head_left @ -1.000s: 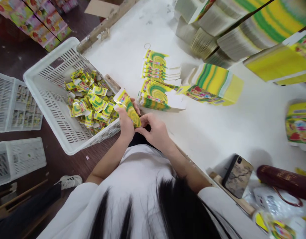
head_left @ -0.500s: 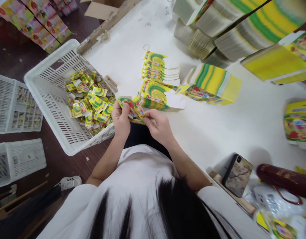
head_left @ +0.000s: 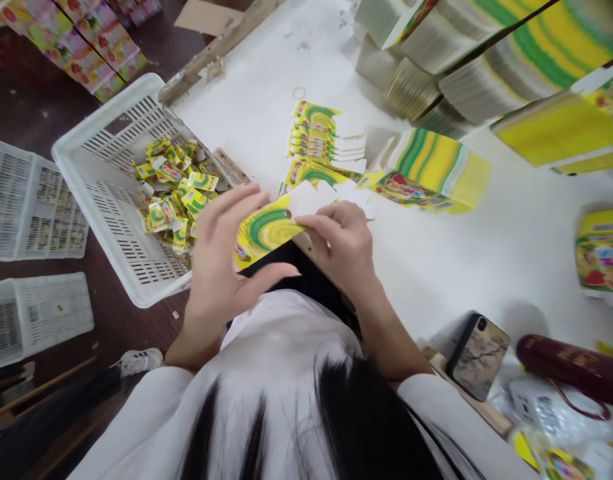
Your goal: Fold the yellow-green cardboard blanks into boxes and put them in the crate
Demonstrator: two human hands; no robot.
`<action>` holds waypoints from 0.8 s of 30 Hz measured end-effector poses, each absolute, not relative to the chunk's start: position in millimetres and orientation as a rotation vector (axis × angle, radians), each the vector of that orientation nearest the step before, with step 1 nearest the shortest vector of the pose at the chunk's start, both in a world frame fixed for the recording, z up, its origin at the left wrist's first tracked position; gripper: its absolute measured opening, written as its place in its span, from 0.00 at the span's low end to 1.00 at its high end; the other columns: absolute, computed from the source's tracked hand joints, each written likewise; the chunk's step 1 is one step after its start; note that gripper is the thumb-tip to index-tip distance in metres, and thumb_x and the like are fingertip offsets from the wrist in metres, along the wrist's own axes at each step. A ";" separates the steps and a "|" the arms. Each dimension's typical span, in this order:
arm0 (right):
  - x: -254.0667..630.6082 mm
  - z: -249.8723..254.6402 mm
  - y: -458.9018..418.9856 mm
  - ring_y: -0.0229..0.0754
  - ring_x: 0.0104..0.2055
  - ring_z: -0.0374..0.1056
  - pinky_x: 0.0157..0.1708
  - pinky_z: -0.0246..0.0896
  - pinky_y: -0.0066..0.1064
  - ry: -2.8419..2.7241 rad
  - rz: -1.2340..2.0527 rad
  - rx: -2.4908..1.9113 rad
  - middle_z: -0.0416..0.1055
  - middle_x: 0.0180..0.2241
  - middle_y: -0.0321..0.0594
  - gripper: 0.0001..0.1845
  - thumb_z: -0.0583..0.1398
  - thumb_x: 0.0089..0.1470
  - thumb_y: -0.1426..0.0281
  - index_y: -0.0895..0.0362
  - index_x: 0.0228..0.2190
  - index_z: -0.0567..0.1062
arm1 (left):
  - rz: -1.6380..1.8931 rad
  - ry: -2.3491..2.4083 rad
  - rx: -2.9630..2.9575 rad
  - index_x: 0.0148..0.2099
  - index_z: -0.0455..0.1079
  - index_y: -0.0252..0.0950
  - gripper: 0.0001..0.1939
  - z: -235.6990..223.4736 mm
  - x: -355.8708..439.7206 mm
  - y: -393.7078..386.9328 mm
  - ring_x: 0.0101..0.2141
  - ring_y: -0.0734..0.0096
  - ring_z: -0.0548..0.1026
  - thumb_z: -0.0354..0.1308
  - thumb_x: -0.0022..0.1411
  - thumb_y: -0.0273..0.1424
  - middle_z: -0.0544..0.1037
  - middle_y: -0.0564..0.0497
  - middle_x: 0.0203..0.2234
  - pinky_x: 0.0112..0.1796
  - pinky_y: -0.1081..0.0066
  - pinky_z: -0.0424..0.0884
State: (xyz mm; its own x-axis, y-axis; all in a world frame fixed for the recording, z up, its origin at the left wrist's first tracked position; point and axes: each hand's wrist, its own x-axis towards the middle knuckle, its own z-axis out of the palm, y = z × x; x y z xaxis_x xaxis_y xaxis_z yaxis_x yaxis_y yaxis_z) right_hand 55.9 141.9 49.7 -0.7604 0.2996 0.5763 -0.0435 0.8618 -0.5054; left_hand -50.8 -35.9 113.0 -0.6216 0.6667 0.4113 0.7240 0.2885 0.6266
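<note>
Between my hands is a yellow and green folding carton (head_left: 271, 230) with white end flaps. My right hand (head_left: 347, 248) pinches it near the flaps. My left hand (head_left: 217, 257) is at the carton's other end, fingers and thumb spread wide; the fingers do not close around it. Just beyond lies a stack of flattened cartons (head_left: 314, 172), partly hidden by the held one. Behind that, a fanned row of flat cartons (head_left: 314, 133) shows white flaps to the right. A white plastic basket (head_left: 114, 220) on my left holds many small folded yellow boxes (head_left: 174, 177).
Bundled card stacks (head_left: 486, 73) fill the table's far right. A block of cartons (head_left: 421, 167) stands nearer. A phone (head_left: 479, 357) and a dark red flask (head_left: 571, 367) lie at right. More white baskets (head_left: 41, 320) and a person's shoe (head_left: 141, 361) are on the floor.
The small folded carton that both hands held is gone from them. A flat carton is now in my right hand, which moved slightly right. My left hand has opened and spread.
</note>
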 end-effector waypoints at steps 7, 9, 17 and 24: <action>58.4 50.6 134.7 0.45 0.43 0.65 0.51 0.62 0.43 -2.260 0.669 -0.135 0.69 0.37 0.38 0.15 0.60 0.60 0.75 0.45 0.46 0.76 | -1.139 -2.952 -1.494 0.60 0.61 0.36 0.37 59.7 -60.9 -13.1 0.50 0.54 0.76 0.69 0.54 0.44 0.77 0.43 0.51 0.50 0.60 0.73; 60.1 48.6 136.3 0.51 0.52 0.65 0.55 0.62 0.48 -2.187 0.852 -0.292 0.68 0.47 0.43 0.20 0.61 0.61 0.66 0.44 0.55 0.70 | -1.266 -2.936 -1.371 0.54 0.64 0.37 0.31 46.1 -57.9 -7.7 0.42 0.59 0.79 0.69 0.52 0.42 0.79 0.48 0.43 0.42 0.65 0.74; 48.4 28.3 132.5 0.52 0.61 0.66 0.59 0.66 0.46 -1.899 2.093 -0.482 0.68 0.59 0.45 0.37 0.62 0.56 0.47 0.49 0.61 0.63 | -1.312 -2.762 -1.500 0.56 0.63 0.41 0.31 33.8 -43.0 -3.4 0.44 0.61 0.79 0.68 0.51 0.35 0.78 0.49 0.46 0.44 0.66 0.73; 49.0 29.5 136.2 0.50 0.62 0.66 0.62 0.65 0.46 -1.799 2.305 -0.474 0.70 0.60 0.42 0.30 0.65 0.56 0.53 0.50 0.56 0.71 | -1.171 -2.601 -1.708 0.66 0.53 0.43 0.39 30.6 -45.0 -5.8 0.49 0.58 0.77 0.66 0.55 0.33 0.73 0.45 0.53 0.44 0.65 0.74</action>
